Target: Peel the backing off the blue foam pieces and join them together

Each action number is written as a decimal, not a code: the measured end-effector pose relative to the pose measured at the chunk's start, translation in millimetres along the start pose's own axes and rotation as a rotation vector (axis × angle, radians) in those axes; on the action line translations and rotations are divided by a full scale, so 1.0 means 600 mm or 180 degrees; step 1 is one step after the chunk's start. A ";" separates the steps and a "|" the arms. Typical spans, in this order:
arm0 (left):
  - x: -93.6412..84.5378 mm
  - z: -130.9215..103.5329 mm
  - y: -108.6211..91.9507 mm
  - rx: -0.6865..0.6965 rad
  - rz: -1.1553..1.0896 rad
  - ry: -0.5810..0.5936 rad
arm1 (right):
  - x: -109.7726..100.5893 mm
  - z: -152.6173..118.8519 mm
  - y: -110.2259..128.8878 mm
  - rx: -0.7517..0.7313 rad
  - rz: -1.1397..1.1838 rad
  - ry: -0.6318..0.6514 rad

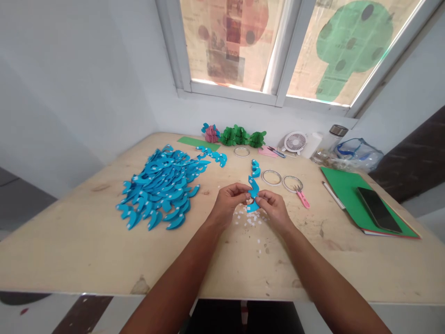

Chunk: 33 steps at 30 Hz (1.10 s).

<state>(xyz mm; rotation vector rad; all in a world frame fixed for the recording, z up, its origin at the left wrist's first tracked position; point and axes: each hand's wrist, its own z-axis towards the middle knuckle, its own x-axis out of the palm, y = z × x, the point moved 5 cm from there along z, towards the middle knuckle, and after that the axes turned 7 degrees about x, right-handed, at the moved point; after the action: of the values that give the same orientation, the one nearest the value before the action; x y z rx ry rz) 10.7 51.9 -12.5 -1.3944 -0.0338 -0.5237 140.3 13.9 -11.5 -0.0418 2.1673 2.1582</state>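
Note:
My left hand (pixel 231 200) and my right hand (pixel 274 206) meet at the middle of the table, fingers pinched on a curved blue paper piece (pixel 254 188) with small white squares on it. Just beyond lies another small blue piece (pixel 256 169). Tiny white paper bits (pixel 251 219) are scattered below my hands. To the left spreads a big pile of blue curved paper pieces (pixel 163 181), many with white squares. A few more blue pieces (pixel 217 157) lie behind the pile.
Tape rings (pixel 271 178), pink-handled scissors (pixel 303 199), a green folder (pixel 347 185) and a black phone (pixel 378 209) are on the right. Along the wall stand green paper shapes (pixel 240 135), a pink one (pixel 211 133), a small fan (pixel 295 142) and a bottle (pixel 334 137).

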 end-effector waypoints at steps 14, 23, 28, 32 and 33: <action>-0.004 0.002 0.002 -0.0113 -0.0004 -0.0044 | 0.001 -0.001 0.002 -0.0160 -0.0277 -0.0063; 0.005 -0.001 0.004 -0.0222 0.0081 0.0117 | -0.002 0.002 -0.004 -0.0107 0.0054 -0.0285; 0.007 -0.001 0.006 -0.0197 0.0074 0.0185 | -0.007 0.005 -0.010 -0.0198 -0.0104 -0.0389; 0.007 -0.001 0.007 -0.0201 0.0146 0.0213 | -0.008 0.005 -0.011 -0.0223 -0.0165 -0.0422; 0.007 -0.001 0.007 -0.0205 0.0162 0.0216 | -0.008 0.005 -0.011 -0.0220 -0.0170 -0.0421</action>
<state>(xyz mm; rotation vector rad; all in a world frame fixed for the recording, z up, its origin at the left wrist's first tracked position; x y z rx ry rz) 15.8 50.5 -15.3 -1.4355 0.0738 -0.5334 145.7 16.6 -17.7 0.0370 1.9975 2.1412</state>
